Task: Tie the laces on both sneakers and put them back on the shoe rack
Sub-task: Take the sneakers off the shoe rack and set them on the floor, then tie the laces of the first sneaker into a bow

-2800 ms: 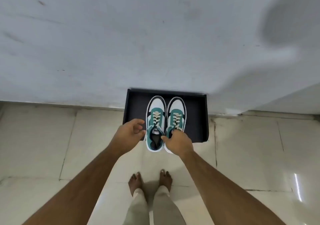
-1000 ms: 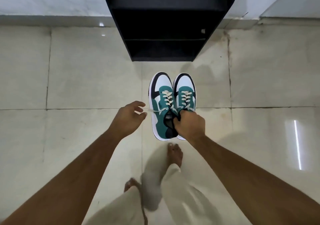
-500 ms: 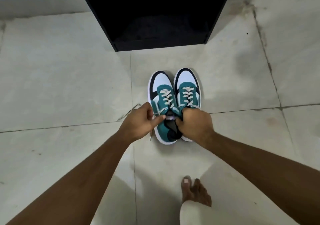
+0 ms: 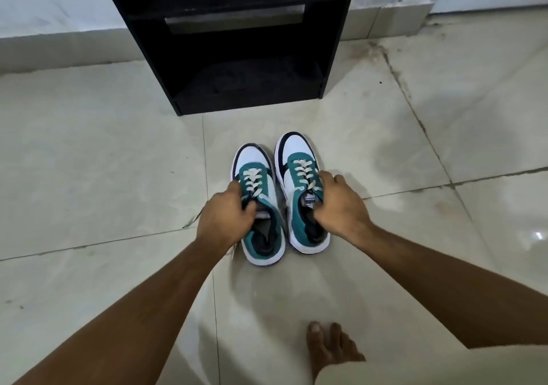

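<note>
Both sneakers stand on the floor (image 4: 89, 177) just before the shoe rack (image 4: 231, 43), toes toward it. Your left hand (image 4: 228, 218) grips the left sneaker (image 4: 261, 206) at its tongue; your right hand (image 4: 338, 203) clasps the right sneaker (image 4: 299, 188) likewise. The rack's lower shelf appears dark.

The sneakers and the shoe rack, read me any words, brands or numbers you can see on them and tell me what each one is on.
"PUMA": on the white tongue label of the right-hand sneaker, seen upside down, beside the right hand.
Left-hand sneaker: its tongue is covered by the left hand; nothing readable.
Shoe rack: no text visible.
</note>
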